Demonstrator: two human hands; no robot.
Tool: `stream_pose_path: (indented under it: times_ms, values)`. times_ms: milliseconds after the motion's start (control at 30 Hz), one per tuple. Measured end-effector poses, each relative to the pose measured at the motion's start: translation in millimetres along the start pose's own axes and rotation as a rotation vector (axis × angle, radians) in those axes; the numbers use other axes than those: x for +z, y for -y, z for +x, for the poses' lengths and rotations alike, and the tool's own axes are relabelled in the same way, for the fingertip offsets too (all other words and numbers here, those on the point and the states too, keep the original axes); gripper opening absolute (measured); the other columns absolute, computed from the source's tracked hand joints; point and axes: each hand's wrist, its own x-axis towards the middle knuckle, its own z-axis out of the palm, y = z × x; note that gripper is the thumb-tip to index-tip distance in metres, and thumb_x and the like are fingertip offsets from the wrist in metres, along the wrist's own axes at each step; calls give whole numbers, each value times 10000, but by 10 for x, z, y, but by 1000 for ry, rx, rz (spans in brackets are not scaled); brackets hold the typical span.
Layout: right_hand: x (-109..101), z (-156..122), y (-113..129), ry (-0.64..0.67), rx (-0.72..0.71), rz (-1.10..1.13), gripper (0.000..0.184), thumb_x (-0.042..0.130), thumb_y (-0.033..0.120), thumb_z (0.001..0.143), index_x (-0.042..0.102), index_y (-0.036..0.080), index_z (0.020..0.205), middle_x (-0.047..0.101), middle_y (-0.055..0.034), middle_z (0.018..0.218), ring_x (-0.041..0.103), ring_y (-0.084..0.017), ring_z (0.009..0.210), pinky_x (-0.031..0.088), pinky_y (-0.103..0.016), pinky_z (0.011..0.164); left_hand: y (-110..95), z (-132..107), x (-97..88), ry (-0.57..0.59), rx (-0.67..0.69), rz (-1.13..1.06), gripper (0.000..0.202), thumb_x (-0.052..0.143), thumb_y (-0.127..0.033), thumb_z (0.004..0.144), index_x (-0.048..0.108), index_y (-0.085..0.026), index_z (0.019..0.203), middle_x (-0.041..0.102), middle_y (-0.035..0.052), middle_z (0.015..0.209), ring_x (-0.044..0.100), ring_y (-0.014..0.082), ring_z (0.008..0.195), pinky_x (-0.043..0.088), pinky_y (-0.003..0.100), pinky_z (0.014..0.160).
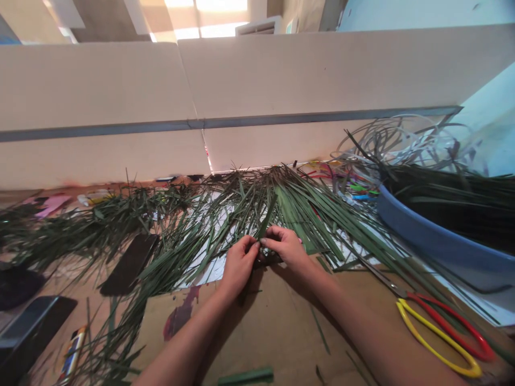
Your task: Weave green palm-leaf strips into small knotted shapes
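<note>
My left hand (242, 259) and my right hand (285, 246) meet in the middle, above the far edge of a cardboard sheet (289, 321). Thumbs and fingertips of both pinch a green leaf strip (267, 219), which sticks up and away between them. A darker bit of the strip shows under my hands, partly hidden by the fingers. Right behind them lies a broad heap of long green leaf strips (325, 214). To the right, scissors (402, 295) with one red and one yellow handle rest with their blades toward the heap.
A blue tub (434, 236) with more leaves stands at the right, pale coiled strips (402, 136) behind it. At left lie a dark phone (129, 265), another dark device (34, 327) and a glue stick (73, 354). A white partition (100, 86) closes off the back.
</note>
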Motion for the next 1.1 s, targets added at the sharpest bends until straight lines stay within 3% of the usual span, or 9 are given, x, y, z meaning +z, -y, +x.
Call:
stream_pose_path:
  times_ms: [133, 433, 700, 900, 1100]
  values:
    - [5, -4, -6, -20, -33, -41, 185, 684, 353, 680, 592, 204, 621, 553, 15, 638, 478, -163, 640, 368, -297, 615, -26, -17, -9, 51, 39, 70, 202, 542, -355, 912, 616, -196, 812, 587, -11, 712, 531, 151, 677, 400, 246, 618]
    - [81, -32, -60, -108, -63, -72, 164, 645, 360, 690, 633, 196, 692, 626, -1, 679, 531, -179, 661, 402, -315, 663, -67, -65, 13, 17, 129, 278, 190, 474, -301, 942, 547, -211, 791, 519, -33, 690, 477, 140, 650, 318, 255, 632]
    - [102, -75, -57, -188, -120, -118, 156, 632, 325, 739, 586, 211, 643, 564, 24, 629, 486, -168, 641, 364, -302, 633, -120, -100, 40, -11, 156, 381, 205, 463, -283, 940, 530, -220, 758, 497, -38, 652, 443, 140, 605, 284, 254, 613]
    - [92, -74, 6, -127, -107, -47, 130, 682, 323, 736, 674, 203, 688, 661, -4, 688, 561, -189, 678, 418, -319, 678, -141, -47, -13, -45, 79, 294, 158, 512, -322, 935, 603, -227, 847, 615, -10, 720, 555, 174, 667, 356, 258, 635]
    - [93, -60, -62, -109, -103, -72, 108, 694, 302, 732, 702, 195, 724, 699, -20, 729, 599, -199, 707, 443, -327, 702, -131, -45, -24, -66, 126, 366, 139, 493, -263, 946, 587, -222, 852, 611, -9, 720, 548, 169, 645, 356, 260, 625]
